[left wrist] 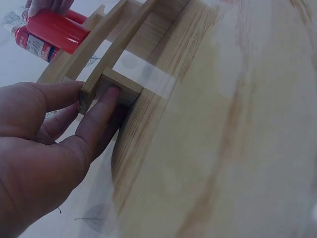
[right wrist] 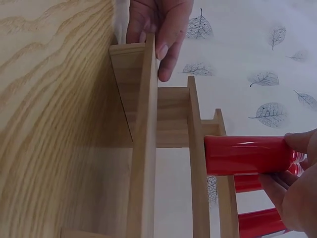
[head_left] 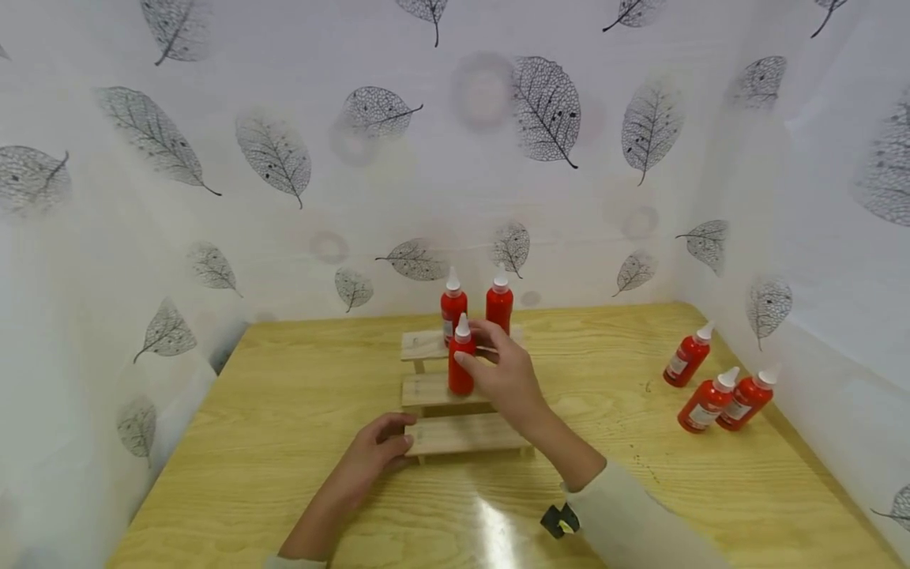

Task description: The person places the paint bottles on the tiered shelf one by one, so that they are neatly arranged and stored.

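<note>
A three-step wooden rack (head_left: 469,433) stands on the table. My right hand (head_left: 508,379) pinches a red squeeze bottle (head_left: 460,378) with a white pointed cap between thumb and fingers. That bottle is upright, its base at the middle step, as the right wrist view also shows for the red bottle body (right wrist: 246,155). Behind it, two more red bottles, one on the left (head_left: 453,307) and one on the right (head_left: 500,307), stand on the top step. My left hand (head_left: 371,452) grips the left end of the lowest step; in the left wrist view a finger presses the rack's end leg (left wrist: 121,89).
Three more red bottles stand on the right of the wood-grain table (head_left: 298,387): one farther back (head_left: 686,359), two close together nearer me (head_left: 704,405) (head_left: 744,401). Leaf-patterned white sheeting (head_left: 441,182) encloses the back and sides. A small black item (head_left: 560,521) shows beside my right sleeve.
</note>
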Motion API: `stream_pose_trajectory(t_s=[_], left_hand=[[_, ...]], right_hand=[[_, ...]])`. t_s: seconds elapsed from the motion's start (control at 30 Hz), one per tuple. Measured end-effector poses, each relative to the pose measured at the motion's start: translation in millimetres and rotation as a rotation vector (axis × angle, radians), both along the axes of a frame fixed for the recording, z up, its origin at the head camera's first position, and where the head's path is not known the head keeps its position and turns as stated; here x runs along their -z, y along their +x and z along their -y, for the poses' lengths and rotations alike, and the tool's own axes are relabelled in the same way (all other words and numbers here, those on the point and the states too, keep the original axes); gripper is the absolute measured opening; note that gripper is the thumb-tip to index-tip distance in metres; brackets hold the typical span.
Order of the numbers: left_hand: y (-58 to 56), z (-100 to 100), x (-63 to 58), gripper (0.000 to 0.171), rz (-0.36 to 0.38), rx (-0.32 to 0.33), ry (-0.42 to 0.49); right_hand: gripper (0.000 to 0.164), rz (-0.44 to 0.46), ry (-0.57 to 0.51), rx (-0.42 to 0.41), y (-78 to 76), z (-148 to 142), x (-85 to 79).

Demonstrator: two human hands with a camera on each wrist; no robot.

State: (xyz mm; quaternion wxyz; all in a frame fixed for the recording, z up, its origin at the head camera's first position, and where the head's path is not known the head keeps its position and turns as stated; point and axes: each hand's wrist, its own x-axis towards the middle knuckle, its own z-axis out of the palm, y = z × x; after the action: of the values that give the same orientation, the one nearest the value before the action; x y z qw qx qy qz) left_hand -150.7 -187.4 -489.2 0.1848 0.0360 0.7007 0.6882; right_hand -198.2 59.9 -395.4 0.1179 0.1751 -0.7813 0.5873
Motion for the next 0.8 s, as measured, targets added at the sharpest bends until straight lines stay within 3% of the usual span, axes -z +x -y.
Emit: stream_pose_trajectory(t_s=[0.33, 0.47, 0.63, 0.8], left_hand=[[2.3, -1, -0.9, 0.047, 0.016, -0.021, -0.013], [1.9, -2, -1.2, 0.047, 0.014, -0.018, -0.013], [0.5, -3, -0.5, 0.046, 0.015, -0.011, -0.007], [-0.5, -4, 1.0, 0.045, 0.019, -0.020, 0.002]], right_hand=[[0.042, -0.050, 0.066, 0.003, 0.4, 13, 5.9], [0.047, -0.027, 0.124, 0.005, 5.3, 9, 4.9], [0.053, -0.018, 0.204, 0.059, 10.7, -14, 5.6], [0.054, -0.055, 0.237, 0.148, 14.8, -61, 4.6]])
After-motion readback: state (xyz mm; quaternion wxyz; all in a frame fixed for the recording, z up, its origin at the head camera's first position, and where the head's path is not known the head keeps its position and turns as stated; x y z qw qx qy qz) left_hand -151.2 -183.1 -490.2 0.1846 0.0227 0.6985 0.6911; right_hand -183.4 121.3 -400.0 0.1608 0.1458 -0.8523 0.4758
